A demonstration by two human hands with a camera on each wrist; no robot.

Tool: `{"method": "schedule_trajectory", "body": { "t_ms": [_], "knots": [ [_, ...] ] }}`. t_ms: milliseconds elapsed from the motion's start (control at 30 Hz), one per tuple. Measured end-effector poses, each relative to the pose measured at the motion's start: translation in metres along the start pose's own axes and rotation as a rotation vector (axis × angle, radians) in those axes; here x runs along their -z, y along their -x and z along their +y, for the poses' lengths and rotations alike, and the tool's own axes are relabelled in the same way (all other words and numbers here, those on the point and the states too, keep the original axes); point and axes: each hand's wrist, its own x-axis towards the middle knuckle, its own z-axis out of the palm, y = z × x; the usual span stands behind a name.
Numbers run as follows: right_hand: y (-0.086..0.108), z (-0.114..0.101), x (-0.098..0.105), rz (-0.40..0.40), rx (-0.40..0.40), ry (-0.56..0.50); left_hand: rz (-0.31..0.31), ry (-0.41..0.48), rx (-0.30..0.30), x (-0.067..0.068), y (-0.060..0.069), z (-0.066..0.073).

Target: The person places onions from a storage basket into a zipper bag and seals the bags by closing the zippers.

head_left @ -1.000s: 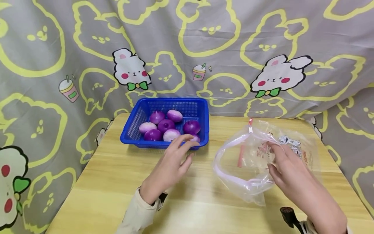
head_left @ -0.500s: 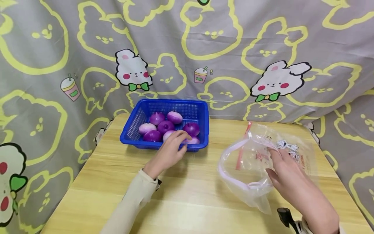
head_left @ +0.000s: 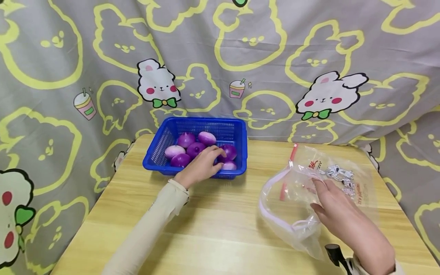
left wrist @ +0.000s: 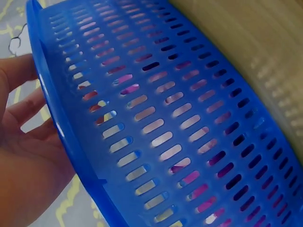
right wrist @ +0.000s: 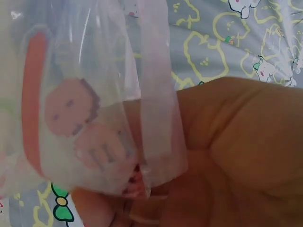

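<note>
At centre, the left hand (head_left: 202, 164) overhangs onions (head_left: 195, 149), its grip unclear. At right, the right hand (head_left: 338, 206) pinches the bag (head_left: 338, 173), red-lettered "It's p…".

Left fingers (head_left: 215, 151) partly hide a purple onion (head_left: 230, 152) — right wrist view cuts off the bag (right wrist: 90, 106).

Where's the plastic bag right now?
In the head view, the bag is on the right side of the table, right of the blue basket, with its rim held in the right hand.
</note>
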Motion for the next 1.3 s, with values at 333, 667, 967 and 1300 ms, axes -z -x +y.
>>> {"method": "schedule_trajectory", "body": {
  "t_ms": [333, 667, 967, 1300],
  "knots": [
    [0.0, 0.0, 0.0, 0.034, -0.033, 0.019, -0.122, 0.043, -0.011, 0.0, -0.019, -0.008],
    [-0.005, -0.009, -0.003, -0.037, -0.09, 0.004, -0.258, 0.124, 0.085, -0.003, -0.03, -0.017],
    [-0.001, -0.01, -0.004, -0.091, -0.122, 0.004, -0.211, 0.247, 0.15, -0.019, -0.023, -0.024],
    [0.0, -0.014, -0.001, -0.063, -0.126, 0.004, -0.158, 0.247, 0.137, -0.019, -0.022, -0.026]
  ]
}}
